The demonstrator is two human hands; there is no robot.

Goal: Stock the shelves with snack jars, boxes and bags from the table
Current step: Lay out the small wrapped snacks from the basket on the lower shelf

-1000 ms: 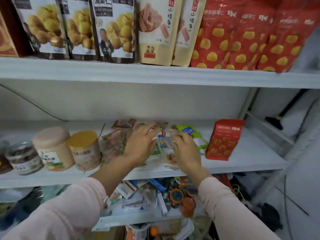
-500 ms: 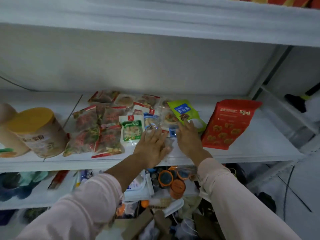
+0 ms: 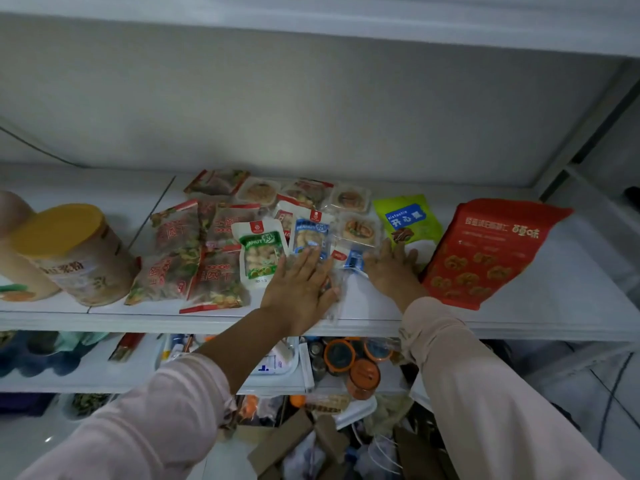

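Snack bags [image 3: 256, 237] are spread flat on the white shelf [image 3: 519, 306], left of a red bag [image 3: 485, 251]. The left hand [image 3: 298, 289] is laid open on them; the right hand [image 3: 391, 271] is flattened beside, gripping nothing.

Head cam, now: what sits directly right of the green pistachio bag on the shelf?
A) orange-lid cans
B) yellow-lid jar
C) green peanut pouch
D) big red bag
D: the big red bag stands just right of the green pistachio bag, next to the right hand.
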